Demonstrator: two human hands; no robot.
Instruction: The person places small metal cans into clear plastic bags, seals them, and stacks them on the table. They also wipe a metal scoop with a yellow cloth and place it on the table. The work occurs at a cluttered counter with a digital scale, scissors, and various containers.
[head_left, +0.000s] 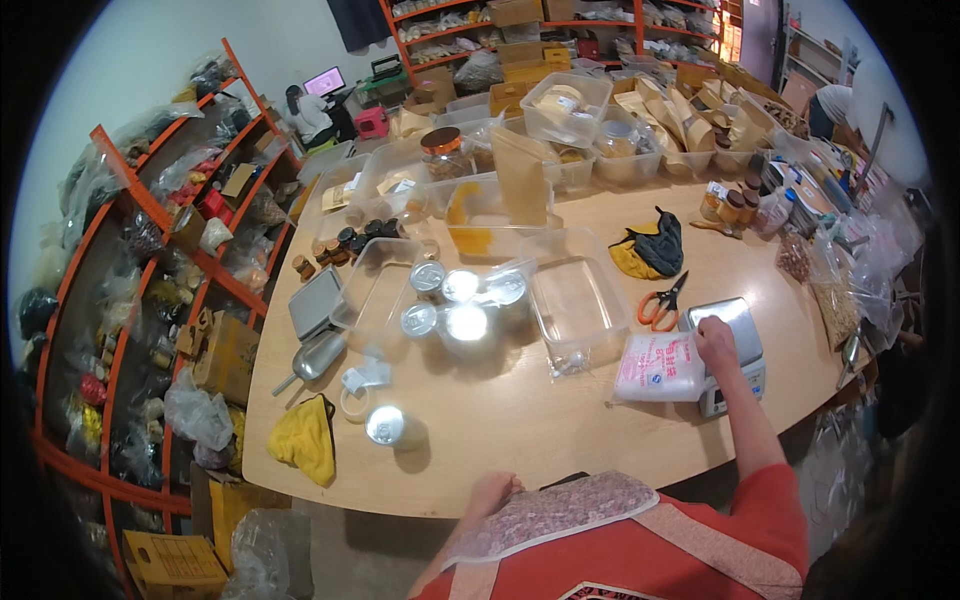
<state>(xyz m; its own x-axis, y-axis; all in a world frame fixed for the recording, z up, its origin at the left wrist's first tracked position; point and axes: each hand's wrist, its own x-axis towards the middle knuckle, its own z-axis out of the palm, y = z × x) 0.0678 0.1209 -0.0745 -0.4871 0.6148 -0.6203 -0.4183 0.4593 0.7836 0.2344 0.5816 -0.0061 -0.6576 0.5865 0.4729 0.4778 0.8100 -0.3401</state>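
Observation:
My right hand (718, 343) is over the left side of a digital scale (739, 322) and at the edge of a printed pack of plastic bags (661, 367); its fingers look curled, and whether they pinch the pack is unclear. My left hand (495, 489) rests near the table's front edge, partly hidden, with fingers curled. Orange-handled scissors (661, 309) lie behind the pack. A lidded can (387, 426) stands alone at the front left, near a roll of tape (355, 403) and a yellow cloth (305, 439). Several cans (465, 324) stand grouped mid-table.
A clear plastic tub (579, 292) sits mid-table. At left lie a metal scoop (318, 357) and a second scale (314, 302). Black-and-yellow gloves or cloth (649, 245) lie behind the scissors. Tubs and paper pouches (517, 172) crowd the back. Two people are farther off.

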